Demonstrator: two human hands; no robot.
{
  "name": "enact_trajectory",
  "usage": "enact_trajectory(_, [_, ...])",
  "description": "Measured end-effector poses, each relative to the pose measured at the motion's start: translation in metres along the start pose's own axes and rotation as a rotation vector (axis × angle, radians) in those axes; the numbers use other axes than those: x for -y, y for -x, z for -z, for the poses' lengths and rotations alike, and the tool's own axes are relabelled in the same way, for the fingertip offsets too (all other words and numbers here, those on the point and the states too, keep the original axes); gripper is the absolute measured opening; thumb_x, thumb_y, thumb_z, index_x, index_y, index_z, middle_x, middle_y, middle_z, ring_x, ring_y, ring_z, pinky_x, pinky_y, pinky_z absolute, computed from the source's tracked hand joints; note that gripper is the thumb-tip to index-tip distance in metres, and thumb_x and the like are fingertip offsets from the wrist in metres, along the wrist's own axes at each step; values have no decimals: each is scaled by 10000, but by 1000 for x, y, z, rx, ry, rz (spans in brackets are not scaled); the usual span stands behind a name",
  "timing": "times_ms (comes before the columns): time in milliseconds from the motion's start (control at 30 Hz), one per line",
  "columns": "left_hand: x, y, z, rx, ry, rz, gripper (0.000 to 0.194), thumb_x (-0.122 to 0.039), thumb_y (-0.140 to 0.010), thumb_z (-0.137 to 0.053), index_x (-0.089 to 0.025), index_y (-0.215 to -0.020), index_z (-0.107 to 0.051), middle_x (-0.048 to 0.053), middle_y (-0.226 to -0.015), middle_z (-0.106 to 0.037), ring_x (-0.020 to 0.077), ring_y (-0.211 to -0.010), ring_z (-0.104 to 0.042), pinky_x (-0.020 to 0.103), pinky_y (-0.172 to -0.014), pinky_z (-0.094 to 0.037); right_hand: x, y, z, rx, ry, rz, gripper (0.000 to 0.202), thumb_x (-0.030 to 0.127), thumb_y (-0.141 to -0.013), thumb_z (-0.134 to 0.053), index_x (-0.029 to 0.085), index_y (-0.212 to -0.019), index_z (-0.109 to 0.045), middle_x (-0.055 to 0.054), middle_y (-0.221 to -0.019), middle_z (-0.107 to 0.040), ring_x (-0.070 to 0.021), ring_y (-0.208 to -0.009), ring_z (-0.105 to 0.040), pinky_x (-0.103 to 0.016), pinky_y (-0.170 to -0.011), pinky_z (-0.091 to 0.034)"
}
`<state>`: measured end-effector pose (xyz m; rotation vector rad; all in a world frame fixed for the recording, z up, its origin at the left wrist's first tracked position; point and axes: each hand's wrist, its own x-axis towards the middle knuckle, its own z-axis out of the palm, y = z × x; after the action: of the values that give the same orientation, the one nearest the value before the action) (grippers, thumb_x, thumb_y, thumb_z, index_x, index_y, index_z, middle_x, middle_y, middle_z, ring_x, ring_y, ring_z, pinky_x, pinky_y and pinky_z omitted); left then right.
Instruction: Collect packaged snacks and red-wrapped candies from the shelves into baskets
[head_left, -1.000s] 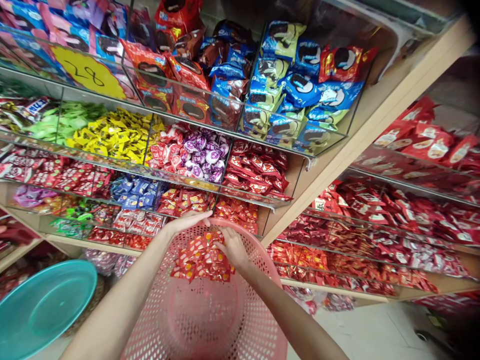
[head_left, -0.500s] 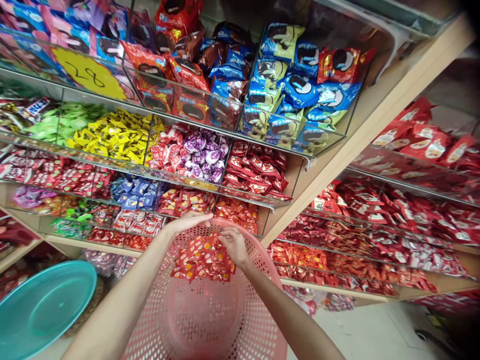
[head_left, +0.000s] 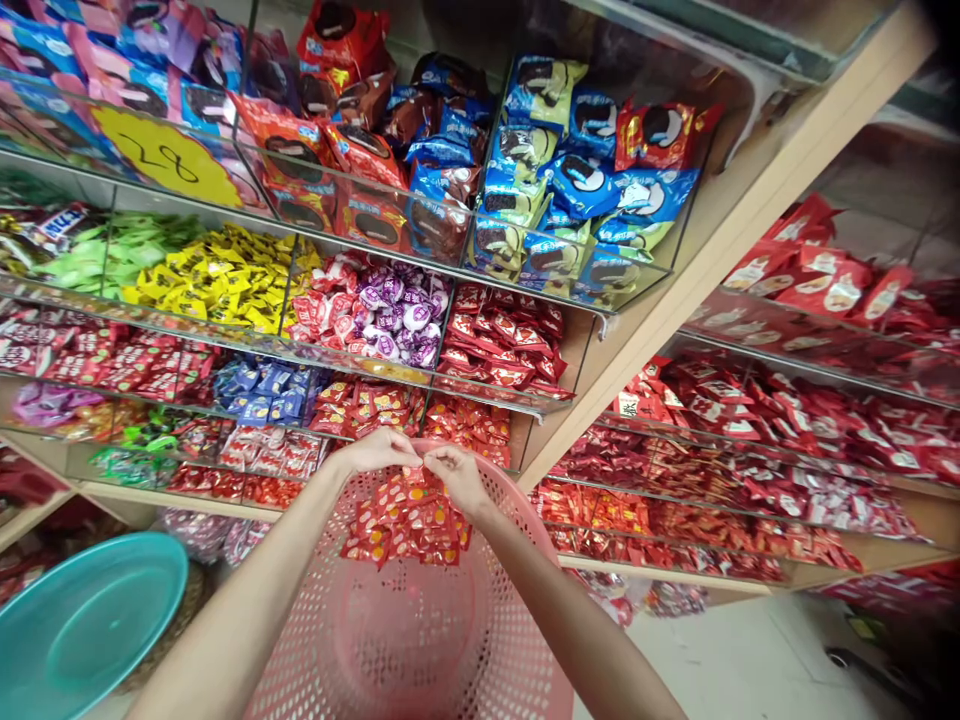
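A pink perforated plastic basket [head_left: 517,520] tilts in front of me, its far rim close to the shelf. Red candy packets [head_left: 409,525] with orange and pale spots lie in a heap against its far wall. Above that heap, near the rim, my left hand [head_left: 381,452] and my right hand [head_left: 456,475] meet fingertip to fingertip. Both are closed in a pinch on what looks like one small red candy packet [head_left: 414,476], mostly covered by the fingers.
Shelves with clear-fronted bins rise ahead, holding yellow candies [head_left: 225,280], purple-and-white candies [head_left: 405,312] and blue cookie packs [head_left: 581,182]. A wooden divider [head_left: 697,240] slants at right, with more red packets beyond. A teal basin [head_left: 97,610] stands low at left.
My right hand has moved up and left from the heap to meet my left hand. My left fingers, stretched along the rim before, are now curled into a pinch. The view has shifted slightly.
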<state>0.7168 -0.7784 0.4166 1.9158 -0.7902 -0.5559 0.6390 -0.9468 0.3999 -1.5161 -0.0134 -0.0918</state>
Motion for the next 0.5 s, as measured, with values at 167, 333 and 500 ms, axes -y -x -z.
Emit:
enact_trajectory(167, [6,-3,-1,-37,54,6,277,-415,-654,-673,-140,-668,-698,-15,-634,-614,109,-616,-505,216,-614,-379,-11,5,-8,-51,-75,-100,251,374,-568,-729,191,-702,-621,34,-644,-601,-111,-609,-528,-262,-645,-416])
enact_trajectory(333, [5,-2,-3,-22,97,6,316,-444,-662,-658,-134,-715,-693,-7,-662,-639,115,-632,-530,220,-639,-399,-22,7,-19,-53,-138,-135,299,369,-509,-758,182,-571,-532,69,-537,-516,-74,-517,-455,-232,-564,-375])
enact_trajectory(500, [1,2,-1,-12,92,4,303,-438,-662,-649,-144,-724,-689,-2,-684,-655,125,-654,-552,227,-664,-413,-19,7,-18,-24,-105,-115,290,362,-509,-750,186,-567,-527,81,-511,-494,-65,-480,-424,-219,-515,-346])
